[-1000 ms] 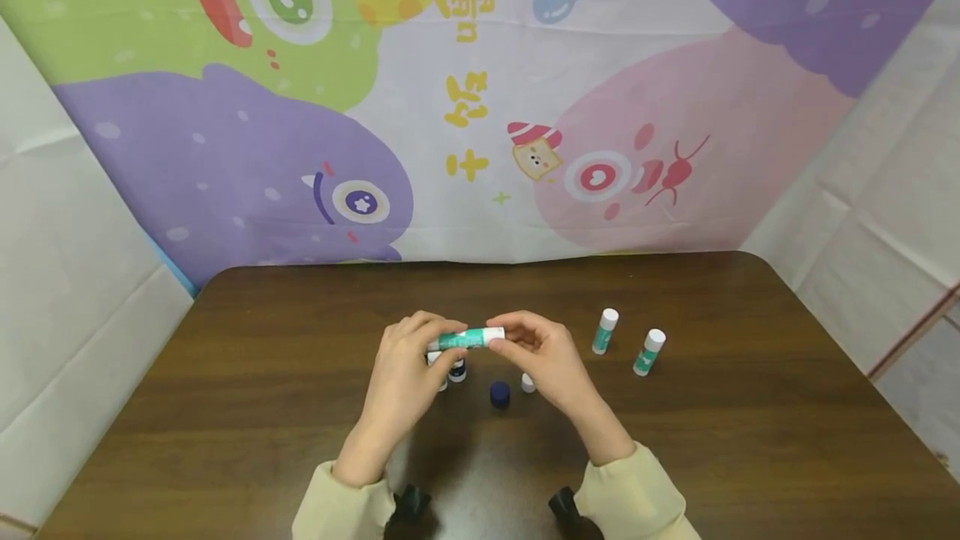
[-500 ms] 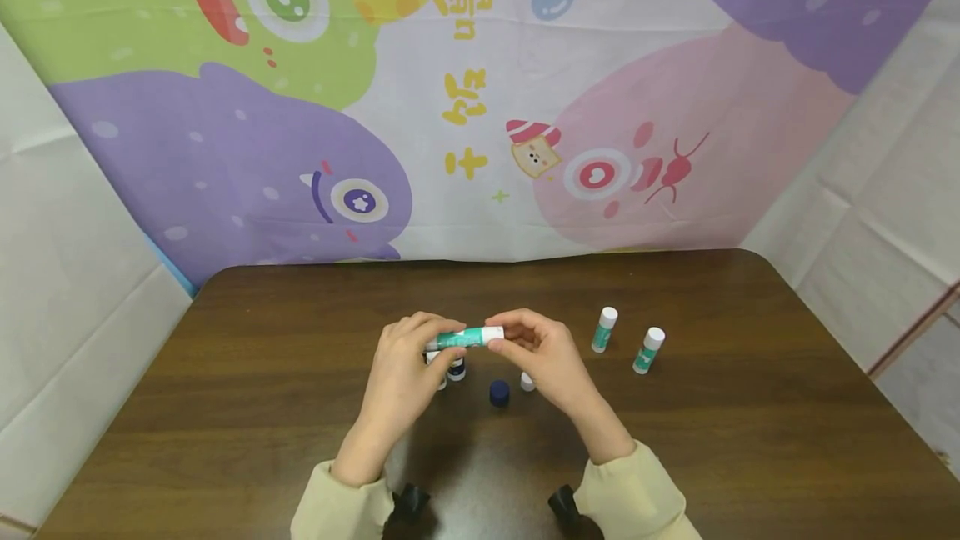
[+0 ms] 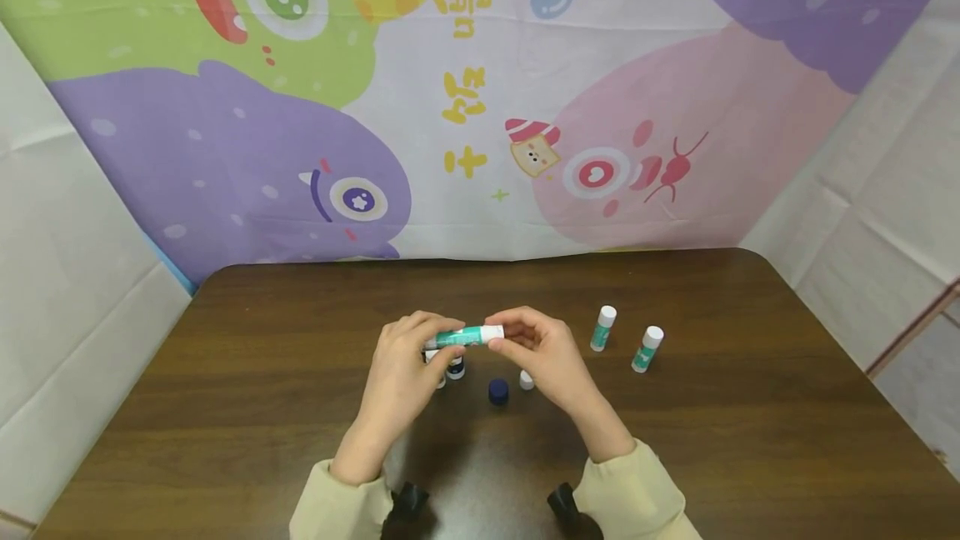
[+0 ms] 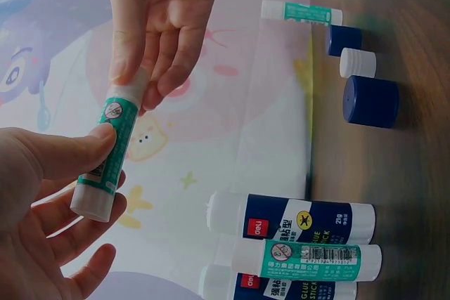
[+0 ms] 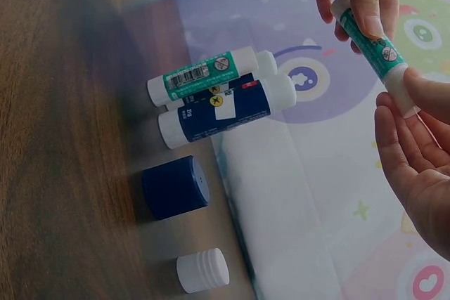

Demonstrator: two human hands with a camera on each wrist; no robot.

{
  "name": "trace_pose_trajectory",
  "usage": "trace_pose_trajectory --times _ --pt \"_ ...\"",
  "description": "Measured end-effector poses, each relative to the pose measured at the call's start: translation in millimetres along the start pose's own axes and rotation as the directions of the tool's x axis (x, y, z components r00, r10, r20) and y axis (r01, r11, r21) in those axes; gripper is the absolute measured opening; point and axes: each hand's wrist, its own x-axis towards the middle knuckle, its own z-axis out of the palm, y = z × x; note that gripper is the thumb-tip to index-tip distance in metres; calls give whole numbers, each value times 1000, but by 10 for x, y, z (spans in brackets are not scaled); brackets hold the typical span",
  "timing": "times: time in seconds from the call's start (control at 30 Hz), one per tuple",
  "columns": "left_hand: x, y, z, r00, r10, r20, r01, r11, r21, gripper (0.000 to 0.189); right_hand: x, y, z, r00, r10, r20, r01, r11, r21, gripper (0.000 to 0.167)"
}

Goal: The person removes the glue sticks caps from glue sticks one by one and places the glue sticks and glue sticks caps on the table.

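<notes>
Moved since the earlier frames: only the whole head view, slipped very slightly upward; grip and pose unchanged. Glue stick point(image 3: 467, 337), green and white, held nearly level above brown table point(image 3: 225, 415), spanning both hands. Left hand point(image 3: 397, 369): thumb and fingers pinched on labelled body, remaining fingers loosely bent. Right hand point(image 3: 543, 358): thumb and fingertips closed on white end. Near left hand, partly covered by it in head view: navy glue sticks point(image 4: 309, 220), two, plus second green stick point(image 4: 320, 261), grouped close. On tabletop: navy caps point(image 4: 370, 102), two, with white cap point(image 4: 358, 63) between. Beyond right hand: white-topped green sticks point(image 3: 603, 329), two, upright, a little apart.
</notes>
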Motion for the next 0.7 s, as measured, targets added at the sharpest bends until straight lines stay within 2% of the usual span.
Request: trace_pose_trajectory --times 0.2,0.7 --pt "-3 4 2 1000 -5 8 5 1000 4 22 -51 -224 0 1000 -9 1 9 1000 -9 22" --pt "6 14 -8 1000 -11 16 11 1000 11 22 -46 -240 -12 1000 -4 -12 4 1000 -19 22"
